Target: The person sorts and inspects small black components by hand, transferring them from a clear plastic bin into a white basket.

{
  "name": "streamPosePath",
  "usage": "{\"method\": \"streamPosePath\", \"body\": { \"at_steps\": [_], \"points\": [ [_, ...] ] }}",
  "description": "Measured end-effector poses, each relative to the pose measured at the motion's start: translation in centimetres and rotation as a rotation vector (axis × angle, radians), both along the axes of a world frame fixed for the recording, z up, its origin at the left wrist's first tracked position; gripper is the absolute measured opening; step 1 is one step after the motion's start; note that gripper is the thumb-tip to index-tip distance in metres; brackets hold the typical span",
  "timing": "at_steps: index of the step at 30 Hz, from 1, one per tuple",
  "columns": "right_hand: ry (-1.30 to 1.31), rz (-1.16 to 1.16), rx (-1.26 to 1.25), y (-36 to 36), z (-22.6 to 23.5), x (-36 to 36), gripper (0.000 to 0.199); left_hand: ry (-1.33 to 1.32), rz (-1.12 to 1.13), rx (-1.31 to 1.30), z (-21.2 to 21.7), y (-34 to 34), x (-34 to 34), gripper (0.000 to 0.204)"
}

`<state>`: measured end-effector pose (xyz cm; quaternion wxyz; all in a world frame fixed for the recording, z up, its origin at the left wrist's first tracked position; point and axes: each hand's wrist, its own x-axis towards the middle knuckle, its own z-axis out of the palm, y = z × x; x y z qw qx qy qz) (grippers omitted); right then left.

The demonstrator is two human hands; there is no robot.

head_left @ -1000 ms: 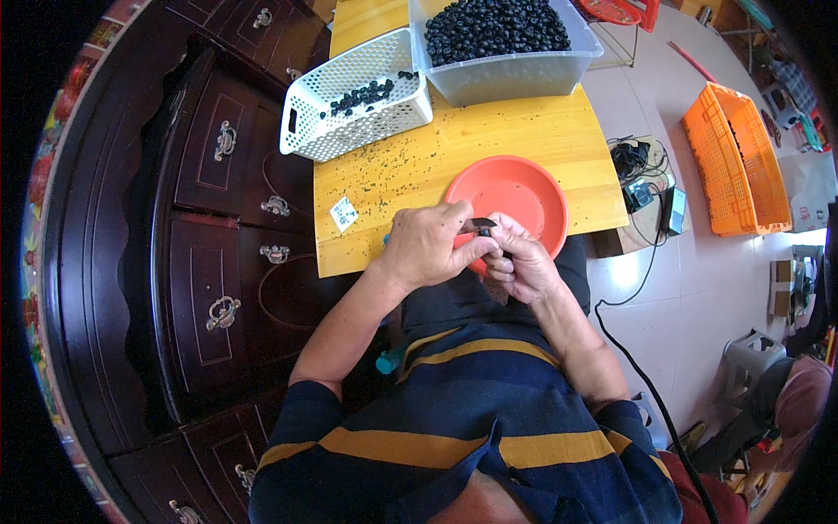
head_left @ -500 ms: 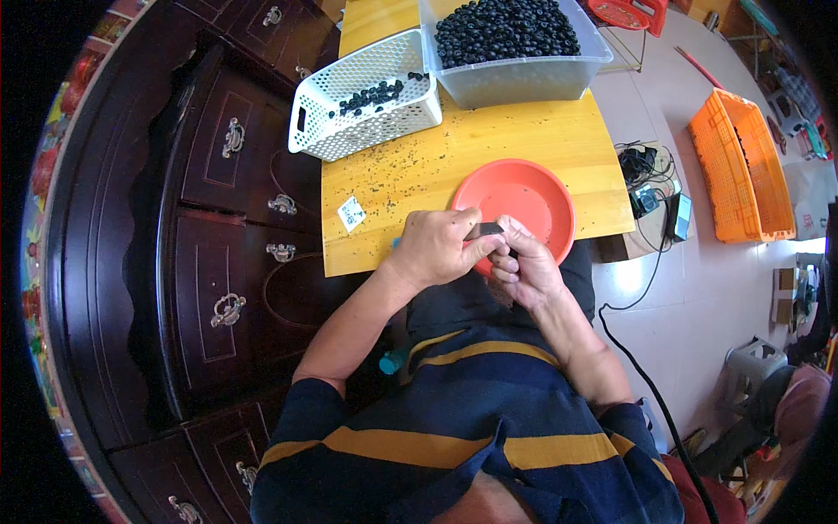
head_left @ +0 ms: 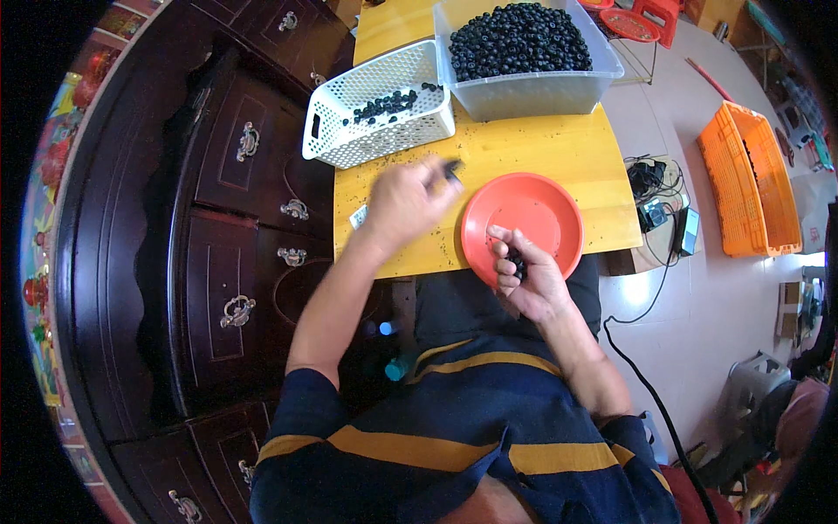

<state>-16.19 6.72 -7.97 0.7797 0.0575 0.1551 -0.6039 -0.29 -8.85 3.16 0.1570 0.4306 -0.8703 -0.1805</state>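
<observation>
My left hand (head_left: 408, 201), blurred by motion, is over the yellow table below the white basket (head_left: 415, 133). Its thumb and fingers pinch a small black piece (head_left: 451, 169), whose exact shape is smeared. Over the near part of the red bowl (head_left: 566, 229), my right hand (head_left: 534, 284) is turned palm up with curled fingers. Several small black round parts (head_left: 517, 264) lie in it, partly hidden by the fingers. Similar black parts (head_left: 384, 106) are scattered in the basket. A heap of them (head_left: 521, 39) fills the translucent bin (head_left: 537, 94).
Dark specks litter the yellow table (head_left: 515, 144). A white printed card (head_left: 359, 217) is partly behind my left hand. Dark drawers (head_left: 236, 271) stand close on the left. To the right are an orange crate (head_left: 742, 183), tangled cables (head_left: 650, 179) and a black cord (head_left: 642, 375).
My left hand has parted from the right and moved up and left with the black piece. My right hand has turned palm up, showing the black parts. The whole view has shifted slightly.
</observation>
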Motion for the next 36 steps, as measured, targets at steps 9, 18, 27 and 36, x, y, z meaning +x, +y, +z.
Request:
{"method": "streamPosePath", "body": {
  "at_steps": [9,18,27,36],
  "points": [
    [-0.078,-0.154,0.045,0.5,0.9,-1.1,0.048,-0.274,0.304,-0.225,1.9,-13.6,2.0,0.043],
    [-0.071,-0.119,0.003,0.1,1.0,-0.9,0.050,0.120,-0.024,0.214,-1.4,2.4,-0.2,0.026],
    [-0.050,-0.123,0.024,0.3,0.2,1.0,0.044,0.084,-0.191,0.001,-5.4,10.5,-0.9,0.031],
    [0.047,-0.118,0.070,1.0,1.3,1.1,0.032,0.274,-0.145,0.073,-3.1,10.1,-0.7,0.024]
  ]
}}
